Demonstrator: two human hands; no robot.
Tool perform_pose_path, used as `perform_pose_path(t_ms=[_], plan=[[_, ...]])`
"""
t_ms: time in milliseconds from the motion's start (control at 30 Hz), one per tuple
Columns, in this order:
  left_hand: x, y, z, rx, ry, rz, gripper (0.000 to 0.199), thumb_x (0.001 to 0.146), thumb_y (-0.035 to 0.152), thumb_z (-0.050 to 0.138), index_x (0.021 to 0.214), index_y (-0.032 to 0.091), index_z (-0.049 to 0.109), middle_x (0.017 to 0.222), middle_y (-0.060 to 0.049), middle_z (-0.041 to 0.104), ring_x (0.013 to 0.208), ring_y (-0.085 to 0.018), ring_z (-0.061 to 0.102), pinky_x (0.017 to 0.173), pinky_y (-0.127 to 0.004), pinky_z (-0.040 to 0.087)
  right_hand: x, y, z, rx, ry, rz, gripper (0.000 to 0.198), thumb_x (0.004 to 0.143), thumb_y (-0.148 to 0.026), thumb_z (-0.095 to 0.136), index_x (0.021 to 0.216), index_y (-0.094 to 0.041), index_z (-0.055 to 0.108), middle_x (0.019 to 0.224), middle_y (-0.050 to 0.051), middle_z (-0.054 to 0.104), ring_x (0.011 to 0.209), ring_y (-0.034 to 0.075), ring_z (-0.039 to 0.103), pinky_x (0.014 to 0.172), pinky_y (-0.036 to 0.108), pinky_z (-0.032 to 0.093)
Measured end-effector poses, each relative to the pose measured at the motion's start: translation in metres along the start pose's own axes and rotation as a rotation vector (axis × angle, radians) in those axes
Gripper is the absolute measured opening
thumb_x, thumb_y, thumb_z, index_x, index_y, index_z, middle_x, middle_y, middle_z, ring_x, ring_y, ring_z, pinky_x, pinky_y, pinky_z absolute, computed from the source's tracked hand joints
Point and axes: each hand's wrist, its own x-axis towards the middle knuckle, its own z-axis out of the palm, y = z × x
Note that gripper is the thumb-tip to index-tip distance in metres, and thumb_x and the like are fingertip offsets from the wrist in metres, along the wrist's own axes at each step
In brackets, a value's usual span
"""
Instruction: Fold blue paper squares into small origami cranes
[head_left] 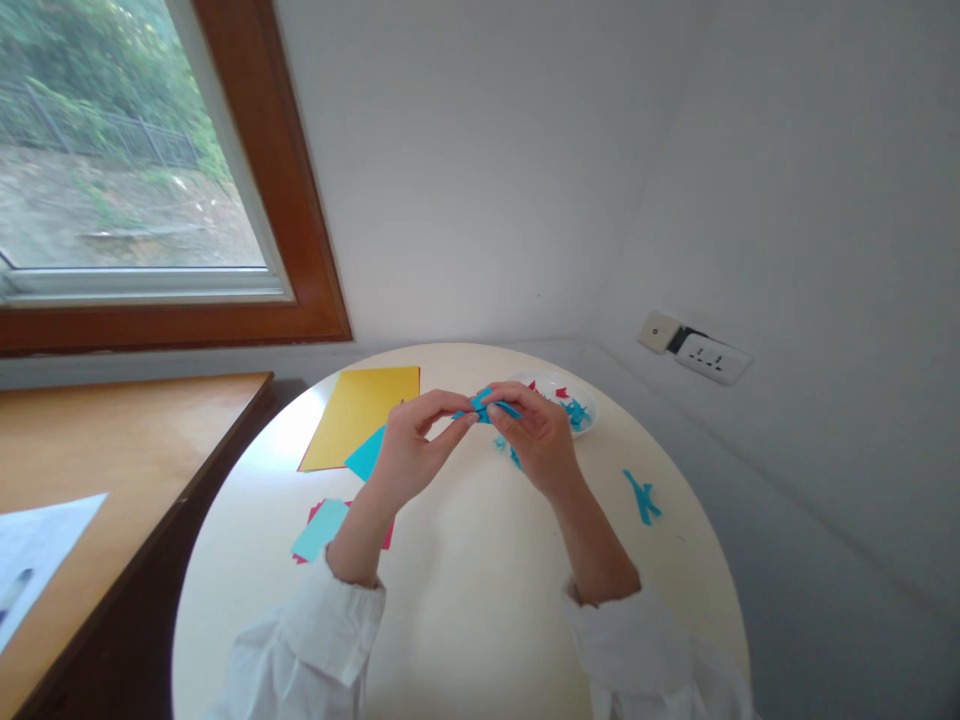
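Between my two hands, above the middle of the round table, is a small folded piece of blue paper (484, 402). My left hand (420, 440) pinches its left end between thumb and fingers. On the right end, my right hand (538, 440) is closed in a similar pinch. Partly hidden behind my right hand stands a white dish (592, 408) with small blue paper pieces (575, 413) and a few red ones (561, 393). More blue bits lie on the table beside the dish, half covered by that hand.
Yellow sheets (360, 410) with red edges lie at the table's back left, near a blue sheet (366, 455). Light blue paper (322, 530) rests on red paper at the left. Blue strips (643, 497) lie at the right of the white table (480, 620). A wall socket (712, 357) is beyond.
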Motion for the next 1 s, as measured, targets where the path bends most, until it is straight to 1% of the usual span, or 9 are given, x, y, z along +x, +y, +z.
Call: perform_pose_path(t_ms=[133, 267, 333, 433, 633, 867, 933, 1000], plan=[[0.001, 0.002, 0.003, -0.07, 0.022, -0.042, 0.009, 0.069, 0.026, 0.067, 0.072, 0.017, 0.066, 0.076, -0.005, 0.069, 0.074, -0.016, 0.064, 0.072, -0.028, 0.053, -0.002, -0.001, 0.001, -0.089, 0.008, -0.008, 0.014, 0.08, -0.034, 0.058, 0.078, -0.02, 0.06, 0.079, 0.002, 0.063, 0.075, 0.013, 0.059, 0.07, 0.028, 0.051], [0.002, 0.008, 0.005, -0.126, 0.075, -0.156, 0.012, 0.064, 0.027, 0.071, 0.066, 0.016, 0.065, 0.071, -0.004, 0.069, 0.068, -0.015, 0.064, 0.066, -0.028, 0.053, -0.004, -0.002, 0.004, -0.209, 0.073, -0.076, 0.012, 0.082, -0.031, 0.055, 0.078, -0.02, 0.057, 0.077, 0.001, 0.061, 0.071, 0.012, 0.057, 0.065, 0.025, 0.048], [0.002, 0.012, 0.005, -0.159, 0.067, -0.209, 0.014, 0.064, 0.027, 0.072, 0.066, 0.016, 0.064, 0.07, -0.004, 0.069, 0.065, -0.015, 0.064, 0.065, -0.028, 0.053, -0.004, -0.003, 0.005, -0.263, 0.119, -0.105, 0.011, 0.082, -0.03, 0.054, 0.078, -0.02, 0.057, 0.077, 0.001, 0.06, 0.07, 0.012, 0.056, 0.064, 0.024, 0.047], [0.002, 0.02, 0.004, -0.19, 0.052, -0.263, 0.013, 0.065, 0.027, 0.071, 0.065, 0.016, 0.065, 0.071, -0.004, 0.07, 0.066, -0.016, 0.065, 0.065, -0.028, 0.054, -0.004, -0.005, 0.004, -0.315, 0.189, -0.124, 0.011, 0.082, -0.03, 0.055, 0.077, -0.021, 0.057, 0.075, 0.001, 0.061, 0.069, 0.012, 0.057, 0.062, 0.025, 0.047], [0.001, 0.028, 0.004, -0.176, 0.043, -0.314, 0.012, 0.067, 0.027, 0.07, 0.065, 0.016, 0.065, 0.07, -0.004, 0.069, 0.068, -0.016, 0.065, 0.063, -0.028, 0.053, -0.006, -0.009, 0.004, -0.352, 0.252, -0.178, 0.008, 0.08, -0.028, 0.057, 0.077, -0.022, 0.059, 0.075, 0.001, 0.063, 0.07, 0.013, 0.058, 0.063, 0.027, 0.049], [0.001, 0.028, 0.007, -0.276, 0.074, -0.324, 0.018, 0.063, 0.028, 0.072, 0.058, 0.015, 0.061, 0.073, -0.004, 0.069, 0.066, -0.014, 0.064, 0.067, -0.028, 0.054, -0.008, -0.01, 0.005, -0.341, 0.261, -0.256, 0.003, 0.08, -0.024, 0.058, 0.081, -0.023, 0.061, 0.08, 0.001, 0.064, 0.077, 0.014, 0.06, 0.069, 0.028, 0.049], [0.0, 0.029, 0.006, -0.333, 0.065, -0.339, 0.021, 0.063, 0.029, 0.074, 0.061, 0.015, 0.059, 0.072, -0.003, 0.069, 0.063, -0.013, 0.064, 0.067, -0.029, 0.054, -0.009, -0.013, 0.005, -0.357, 0.264, -0.267, 0.003, 0.08, -0.023, 0.057, 0.081, -0.024, 0.06, 0.081, 0.001, 0.064, 0.077, 0.014, 0.06, 0.069, 0.028, 0.049], [0.0, 0.031, 0.005, -0.379, 0.043, -0.37, 0.023, 0.062, 0.03, 0.075, 0.069, 0.016, 0.06, 0.069, -0.002, 0.069, 0.061, -0.014, 0.065, 0.068, -0.031, 0.055, -0.009, -0.015, 0.005, -0.373, 0.26, -0.275, 0.003, 0.081, -0.023, 0.057, 0.081, -0.024, 0.06, 0.081, 0.001, 0.064, 0.078, 0.015, 0.06, 0.069, 0.029, 0.05]])
